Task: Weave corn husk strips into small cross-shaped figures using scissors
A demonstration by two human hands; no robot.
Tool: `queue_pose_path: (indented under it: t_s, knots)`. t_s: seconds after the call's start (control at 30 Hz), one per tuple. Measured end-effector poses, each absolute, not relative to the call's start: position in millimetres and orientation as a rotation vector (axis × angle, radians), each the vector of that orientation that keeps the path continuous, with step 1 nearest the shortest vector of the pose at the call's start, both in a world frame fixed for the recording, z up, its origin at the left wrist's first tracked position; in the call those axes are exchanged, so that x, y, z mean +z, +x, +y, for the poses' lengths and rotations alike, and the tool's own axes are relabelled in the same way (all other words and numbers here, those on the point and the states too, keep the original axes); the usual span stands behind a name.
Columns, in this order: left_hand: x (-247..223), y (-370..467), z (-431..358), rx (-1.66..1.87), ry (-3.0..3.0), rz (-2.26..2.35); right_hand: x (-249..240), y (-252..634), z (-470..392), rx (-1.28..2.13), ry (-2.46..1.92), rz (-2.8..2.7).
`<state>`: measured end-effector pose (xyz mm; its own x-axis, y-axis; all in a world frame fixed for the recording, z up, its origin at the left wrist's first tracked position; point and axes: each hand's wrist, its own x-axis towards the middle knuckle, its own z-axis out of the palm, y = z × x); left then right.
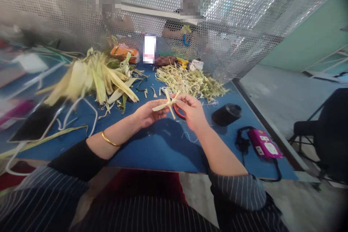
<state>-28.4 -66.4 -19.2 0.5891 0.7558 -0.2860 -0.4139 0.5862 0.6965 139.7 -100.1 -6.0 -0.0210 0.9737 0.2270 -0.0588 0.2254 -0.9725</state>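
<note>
A small piece of pale husk strips [170,103], crossed in a star-like shape, is held between my two hands above the blue table [163,148]. My left hand [150,113] pinches it from the left, one strip pointing toward that side. On its right, my right hand [190,108] grips it between thumb and fingers. A red ring-like handle [179,112] shows under my right hand; whether the hand holds it is unclear. Beyond my hands lie a heap of shredded husk [193,81] and, to the left, a pile of wide husks [92,76].
A black cylinder [226,115] and a magenta box [265,143] with a black cord lie at the right. A dark tablet-like panel [38,121] and white cable are at the left. Perforated mesh [160,3] stands behind, with people beyond. A black chair [331,130] is far right.
</note>
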Motion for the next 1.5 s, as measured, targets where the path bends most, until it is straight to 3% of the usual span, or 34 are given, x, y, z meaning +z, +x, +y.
queue_pose_path:
  t_s: [0.2,0.47,0.7,0.97,1.5]
  knots:
    - [-20.0,-26.9,-66.2,0.767,0.704,0.723,-7.8,138.9,-99.5,1.039,-1.002,-1.264]
    - [-14.5,-32.1,-68.0,1.240,0.977,0.953,-10.0,139.3,-98.7,0.920,-1.042,-1.225]
    - [-14.0,-26.5,-77.3,0.919,0.851,0.845,-10.1,138.7,-100.1,0.887,-1.068,-1.274]
    - [-22.9,-25.8,-71.8,0.865,0.618,0.733,-10.7,134.8,-100.6,0.924,-1.033,-1.235]
    - [-17.0,-22.1,-81.6,0.968,0.956,0.784,-18.7,128.9,-99.3,1.079,-1.009,-1.028]
